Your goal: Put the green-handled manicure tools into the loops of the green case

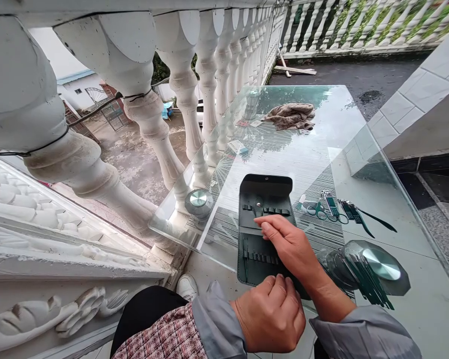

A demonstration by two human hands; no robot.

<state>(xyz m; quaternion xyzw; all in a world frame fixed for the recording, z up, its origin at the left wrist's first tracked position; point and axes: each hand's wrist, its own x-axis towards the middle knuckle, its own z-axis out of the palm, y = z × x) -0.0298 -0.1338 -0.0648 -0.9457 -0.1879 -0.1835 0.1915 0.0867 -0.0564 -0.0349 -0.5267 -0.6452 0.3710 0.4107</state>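
Observation:
A dark green case (267, 232) lies unfolded on the glass table, its flap toward the far side and rows of elastic loops inside. A thin tool (246, 257) sits in the lower left loops. My right hand (290, 242) is over the middle of the case, thumb and index finger closed near a small tool with a round end (259, 203) by the upper loops. My left hand (271, 311) is curled at the near edge of the case; its fingertips are hidden. Nail clippers (331, 205), small scissors (316, 210) and dark pliers (359, 217) lie to the right.
Several thin dark tools (366, 279) rest at the near right, over a round metal disc. Another disc (198, 198) is at the left edge. A brown cloth (292, 117) and a small box (238, 147) lie farther off. A white balustrade (145, 114) borders the left.

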